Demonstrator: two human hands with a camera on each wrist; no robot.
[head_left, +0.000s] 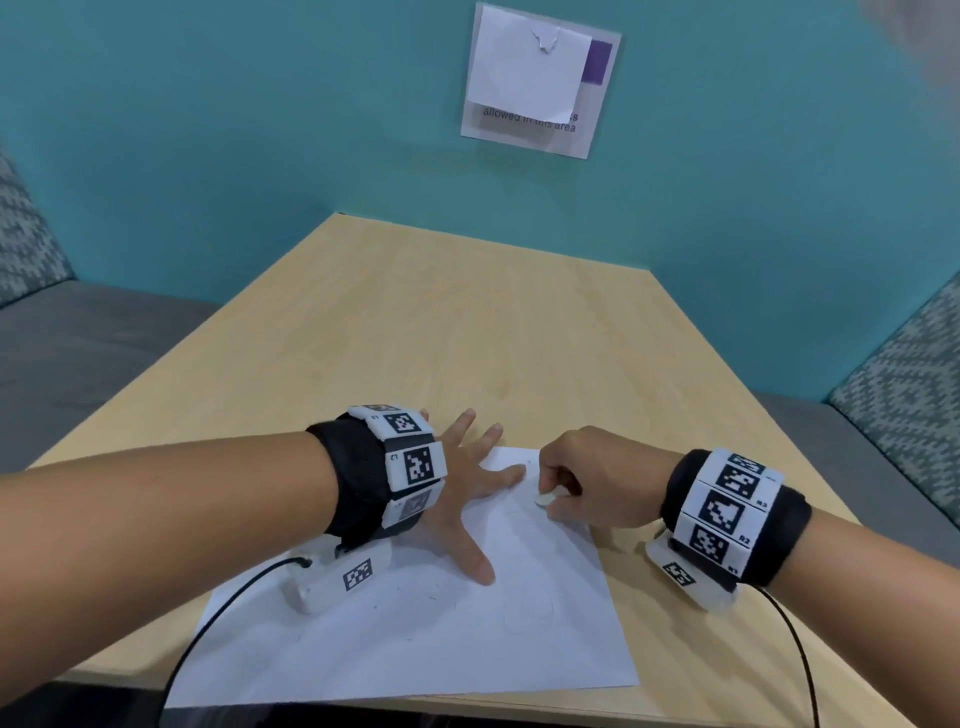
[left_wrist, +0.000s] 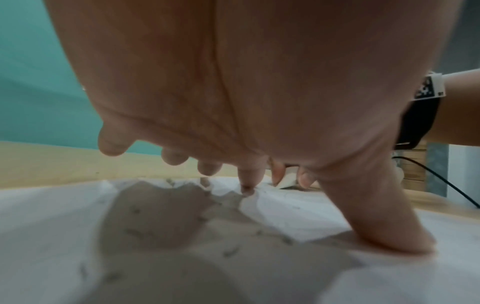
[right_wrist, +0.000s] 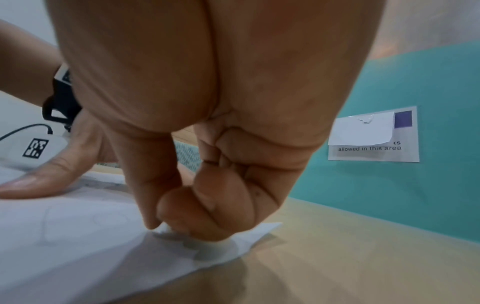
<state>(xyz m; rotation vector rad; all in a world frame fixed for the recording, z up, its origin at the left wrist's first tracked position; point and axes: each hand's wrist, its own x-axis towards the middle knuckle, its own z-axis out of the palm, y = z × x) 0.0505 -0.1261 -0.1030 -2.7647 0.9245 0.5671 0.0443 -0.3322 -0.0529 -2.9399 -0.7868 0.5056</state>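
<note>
A white sheet of paper (head_left: 415, 639) with faint pencil marks lies on the wooden table (head_left: 467, 322) near its front edge. My left hand (head_left: 467, 499) lies flat on the sheet with fingers spread, pressing it down; its thumb (left_wrist: 384, 226) and fingertips touch the paper (left_wrist: 64, 246). My right hand (head_left: 587, 483) is curled and pinches a small white eraser (head_left: 546, 498) against the sheet's far right corner. In the right wrist view the thumb and fingers of my right hand (right_wrist: 207, 205) press the eraser (right_wrist: 165, 228), mostly hidden, onto the paper (right_wrist: 78, 257).
A teal wall (head_left: 208, 156) stands behind the table, with a sign (head_left: 540, 83) partly covered by white paper. Grey benches with patterned cushions (head_left: 909, 395) flank the table on both sides. Black cables (head_left: 208, 623) run from both wrist cameras toward me.
</note>
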